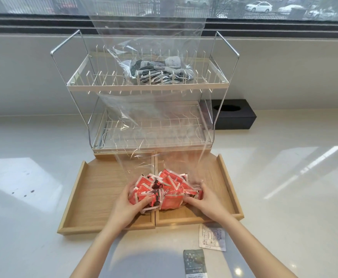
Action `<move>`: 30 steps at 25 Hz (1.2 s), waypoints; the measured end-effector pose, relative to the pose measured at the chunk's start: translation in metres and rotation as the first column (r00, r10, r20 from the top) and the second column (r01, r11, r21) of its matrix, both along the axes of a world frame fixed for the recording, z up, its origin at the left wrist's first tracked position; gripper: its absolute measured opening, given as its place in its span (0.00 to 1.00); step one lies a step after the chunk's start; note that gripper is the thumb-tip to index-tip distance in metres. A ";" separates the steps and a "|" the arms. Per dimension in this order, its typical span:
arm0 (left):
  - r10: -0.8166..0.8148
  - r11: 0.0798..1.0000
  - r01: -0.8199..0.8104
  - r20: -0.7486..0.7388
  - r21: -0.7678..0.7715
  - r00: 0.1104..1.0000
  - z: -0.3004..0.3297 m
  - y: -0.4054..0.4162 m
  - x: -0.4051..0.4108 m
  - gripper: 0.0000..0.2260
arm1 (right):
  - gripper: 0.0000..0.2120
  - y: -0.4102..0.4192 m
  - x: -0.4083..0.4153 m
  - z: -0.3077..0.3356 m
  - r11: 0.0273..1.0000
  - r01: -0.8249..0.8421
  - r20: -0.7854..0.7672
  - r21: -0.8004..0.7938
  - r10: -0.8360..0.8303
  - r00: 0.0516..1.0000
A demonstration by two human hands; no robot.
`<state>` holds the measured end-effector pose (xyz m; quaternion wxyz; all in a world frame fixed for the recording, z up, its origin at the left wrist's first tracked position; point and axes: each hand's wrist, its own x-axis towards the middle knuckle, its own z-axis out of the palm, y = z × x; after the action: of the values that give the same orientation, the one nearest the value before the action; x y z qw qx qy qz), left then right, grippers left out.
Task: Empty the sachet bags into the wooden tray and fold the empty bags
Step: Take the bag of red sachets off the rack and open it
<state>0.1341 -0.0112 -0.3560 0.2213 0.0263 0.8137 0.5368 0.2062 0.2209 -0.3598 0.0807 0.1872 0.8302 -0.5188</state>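
Nearest the bottom edge, right of centre, two loose sachets lie flat on the white counter: a grey-green sachet cut off by the frame, and just above it a white sachet with small print, close to the front lip of the tray.

Both forearms reach up from the bottom of the frame. The left hand and the right hand cup a heap of red sachets from either side, fingers curled in and gripping the bundle through clear plastic. The heap sits over the middle of the wooden tray, right on the divider between its left and right compartments; I can't tell whether it rests on the wood or is held just above it.

The clear plastic bag around the red sachets rises from the hands toward the centre of the frame, its open length standing up in front of the rack.

Behind the tray stands a two-tier wire rack. On its upper tier, centre of frame, lies a second clear bag of grey sachets, its plastic reaching toward the top edge. The lower tier looks bare through the plastic.

At middle right, a black box with a round opening sits on the counter beside the rack. Across the top runs a window with parked cars outside.
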 end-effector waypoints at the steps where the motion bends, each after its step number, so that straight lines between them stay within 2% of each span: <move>1: 0.029 1.000 -0.029 0.006 -0.005 1.000 0.002 0.000 0.002 0.31 | 0.22 0.001 0.001 0.001 0.998 0.038 0.006 -0.051 -0.038 0.999; 3: 0.104 0.994 -0.106 0.060 0.027 0.993 0.006 0.000 0.004 0.30 | 0.22 0.005 0.005 0.004 0.985 0.114 -0.002 -0.128 -0.115 0.993; 6: 0.144 0.962 -0.189 0.221 0.196 0.964 0.016 0.009 0.015 0.20 | 0.24 0.013 0.015 0.013 0.965 0.204 -0.037 -0.167 -0.213 0.976; 10: 0.104 0.960 -0.144 0.170 0.241 0.980 0.029 0.027 0.035 0.08 | 0.14 0.023 0.033 0.030 0.945 0.248 -0.070 -0.211 -0.268 0.961; 15: -0.034 0.933 -0.082 0.314 0.351 0.949 0.038 0.041 0.054 0.10 | 0.07 0.038 0.054 0.042 0.936 0.305 -0.084 -0.177 -0.323 0.943; 18: 0.011 0.932 -0.122 0.310 0.342 0.951 0.034 0.047 0.063 0.12 | 0.04 0.042 0.059 0.049 0.934 0.299 -0.077 -0.198 -0.318 0.945; 21: 0.093 0.927 -0.183 0.271 0.326 0.958 0.035 0.055 0.066 0.13 | 0.06 0.046 0.062 0.058 0.922 0.298 -0.063 -0.247 -0.322 0.945; 26: 0.126 0.962 -0.160 0.156 0.222 0.980 0.056 0.067 0.061 0.14 | 0.12 0.056 0.059 0.077 0.916 0.278 -0.022 -0.288 -0.297 0.955; 30: 0.069 0.948 -0.136 0.231 0.289 0.970 0.070 0.066 0.050 0.12 | 0.12 0.064 0.049 0.090 0.921 0.239 -0.017 -0.307 -0.256 0.966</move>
<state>0.1840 0.0544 -0.2865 0.2743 -0.0418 0.6929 0.6655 0.2555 0.2853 -0.2698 0.0183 0.2611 0.7127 -0.6508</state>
